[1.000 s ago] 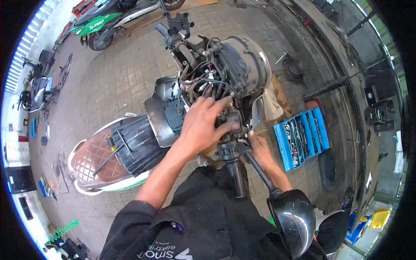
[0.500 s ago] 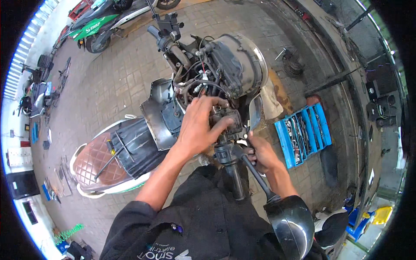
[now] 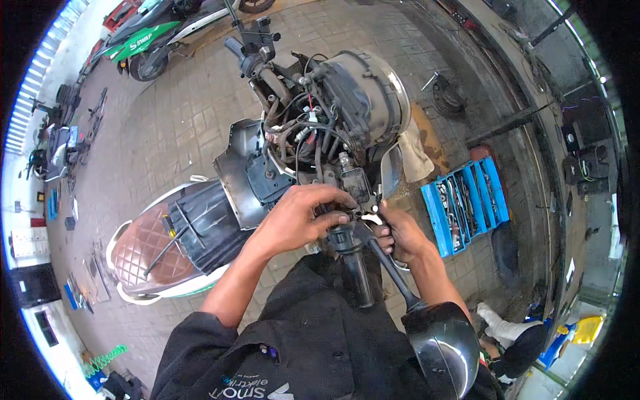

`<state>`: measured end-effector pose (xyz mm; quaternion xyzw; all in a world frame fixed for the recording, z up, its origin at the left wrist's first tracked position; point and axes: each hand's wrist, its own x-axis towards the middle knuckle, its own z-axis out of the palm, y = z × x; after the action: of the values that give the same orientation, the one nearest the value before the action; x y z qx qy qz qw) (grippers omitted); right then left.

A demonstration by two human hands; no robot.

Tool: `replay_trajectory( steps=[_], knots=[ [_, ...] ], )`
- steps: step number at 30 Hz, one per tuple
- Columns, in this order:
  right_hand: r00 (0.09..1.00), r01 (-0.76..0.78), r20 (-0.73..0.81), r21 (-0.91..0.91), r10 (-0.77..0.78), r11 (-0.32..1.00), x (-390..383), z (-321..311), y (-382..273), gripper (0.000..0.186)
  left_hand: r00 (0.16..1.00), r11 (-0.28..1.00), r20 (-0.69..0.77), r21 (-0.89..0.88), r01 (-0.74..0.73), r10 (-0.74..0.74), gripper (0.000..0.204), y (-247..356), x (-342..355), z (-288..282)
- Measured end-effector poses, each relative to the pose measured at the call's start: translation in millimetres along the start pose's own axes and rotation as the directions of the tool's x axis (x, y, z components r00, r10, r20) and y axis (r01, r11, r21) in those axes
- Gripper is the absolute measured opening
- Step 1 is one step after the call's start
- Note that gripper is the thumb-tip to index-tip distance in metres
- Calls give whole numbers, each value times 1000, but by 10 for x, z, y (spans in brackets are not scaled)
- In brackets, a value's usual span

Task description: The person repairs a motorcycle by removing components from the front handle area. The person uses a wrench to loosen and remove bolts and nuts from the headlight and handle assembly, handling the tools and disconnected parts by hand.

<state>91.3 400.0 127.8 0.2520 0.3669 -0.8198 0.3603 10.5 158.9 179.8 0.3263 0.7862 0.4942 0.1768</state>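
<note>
A partly stripped scooter stands before me, its handlebar's black rubber grip pointing toward my body. My left hand has thumb and fingertips brought together at the inner end of the switch housing; whatever lies between them is too small to make out. Just beyond sits the black brake fluid reservoir. On the bar's other side, my right hand is closed, fingers curled around the silvery brake lever, most of which they hide. The black mirror hangs by my right forearm.
Exposed wiring and the round headlight housing lie ahead. A blue toolbox full of tools stands open at right. A T-handled tool rests on the brown seat. Another person crouches at lower right.
My left hand has drawn back from beside the reservoir toward the switch housing, its fingers now closer together. My right hand stays by the lever. The person at lower right shows more.
</note>
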Motion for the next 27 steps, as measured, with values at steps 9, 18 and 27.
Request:
replay_trajectory(
  steps=[9, 18, 27],
  knots=[
    [1000, 5, 12, 56, -6, 998, 26, -15, 43, 34, 985, 969, -172, 242, 52, -10, 18, -27, -73, 62],
    [998, 31, -48, -42, -33, 999, 41, 4, 48, 37, 964, 946, -261, 300, 127, -46, 31, 145, -82, 195],
    [999, 28, -29, -24, -29, 999, 52, -5, 51, 39, 984, 946, -166, 324, -4, 61, 24, -31, -157, 111]
  ],
)
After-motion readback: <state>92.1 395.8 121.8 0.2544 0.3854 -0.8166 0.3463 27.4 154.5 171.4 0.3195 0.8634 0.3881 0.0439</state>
